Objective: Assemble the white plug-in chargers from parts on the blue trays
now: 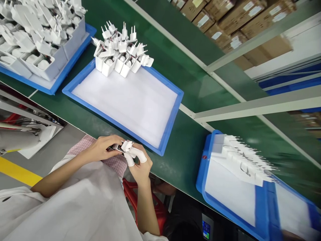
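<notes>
Near the front edge of the bench, both hands hold one white plug-in power adapter (126, 146), its housing apart so that dark inner parts show. My left hand (104, 148) grips the housing end between thumb and fingers. My right hand (141, 164), with white finger cots on two digits, is closed around the plug end. Beyond them lies a blue tray (173, 122) with a white liner. At its far end stands a cluster of open white adapter housings (122, 55) with their two-pin plug parts resting on top.
At the upper left, a blue tray (59, 83) bears white boxes (72, 40) piled with adapter parts. To the right, another blue tray (208, 197) holds a row of adapters (240, 160), pins outward. Metal rails (250, 105) cross the bench's far side. Cardboard boxes (240, 16) stand beyond.
</notes>
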`<state>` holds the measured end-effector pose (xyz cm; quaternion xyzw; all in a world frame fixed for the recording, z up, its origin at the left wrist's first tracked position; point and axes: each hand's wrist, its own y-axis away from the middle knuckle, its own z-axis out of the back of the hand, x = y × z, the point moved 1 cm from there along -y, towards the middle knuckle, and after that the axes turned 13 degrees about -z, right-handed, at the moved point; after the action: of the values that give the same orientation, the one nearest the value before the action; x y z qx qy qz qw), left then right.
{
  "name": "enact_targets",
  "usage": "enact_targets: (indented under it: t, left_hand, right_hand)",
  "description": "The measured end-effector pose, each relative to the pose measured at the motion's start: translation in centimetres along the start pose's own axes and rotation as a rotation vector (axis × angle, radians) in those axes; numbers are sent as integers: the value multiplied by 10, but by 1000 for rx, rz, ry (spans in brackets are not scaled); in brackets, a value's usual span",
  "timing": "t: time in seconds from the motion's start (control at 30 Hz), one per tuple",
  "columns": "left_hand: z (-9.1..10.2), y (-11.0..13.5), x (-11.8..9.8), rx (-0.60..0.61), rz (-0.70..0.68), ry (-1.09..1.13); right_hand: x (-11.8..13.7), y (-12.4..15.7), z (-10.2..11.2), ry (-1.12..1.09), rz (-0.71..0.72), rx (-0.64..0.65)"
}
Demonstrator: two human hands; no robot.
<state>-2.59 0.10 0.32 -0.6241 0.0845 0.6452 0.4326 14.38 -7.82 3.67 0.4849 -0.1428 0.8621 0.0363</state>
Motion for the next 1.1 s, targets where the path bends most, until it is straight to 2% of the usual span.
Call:
enact_targets:
  t: [0.07, 0.13, 0.23, 0.3, 0.37, 0.5, 0.57, 0.7, 0.8, 0.87, 0.97, 1.03, 1.1]
  left_hand:
    - [2, -1, -2, 15, 152, 35]
    - [6, -6, -5, 72, 243, 54]
    - [13, -13, -10, 184, 273, 38]
    - [15, -15, -9, 205, 289, 47]
    - [15, -14, -7, 186, 285, 57]
    - [11, -10, -2, 125, 187, 29]
    - [10, -10, -3, 125, 192, 17]
    - [18, -14, -14, 200, 284, 19]
    - [25, -18, -22, 276, 434, 218]
    - [27, -22, -24, 265, 561, 372]
    - [23, -28, -24, 183, 685, 430]
    - [20, -31, -24, 157, 701, 439]
    - [17, -33, -24, 155, 713, 450]
  right_hand:
    - [4, -4, 9, 47, 61, 75]
    - [9, -8, 15, 73, 46, 161]
    - [16, -13, 20, 134, -41, 272]
    - [20, -14, 20, 184, -52, 313]
    - [21, -14, 19, 199, -41, 324]
    - [12, -14, 16, 132, -62, 310]
    - [7, -13, 14, 115, -60, 288]
    - [3, -9, 12, 203, 11, 249]
    - [3, -2, 10, 227, 3, 222]
    - [2, 4, 9, 158, -55, 202]
    - [4, 10, 5, 15, -187, 169]
    - [4, 12, 1, -85, -331, 151]
    - [2, 12, -3, -257, -538, 125]
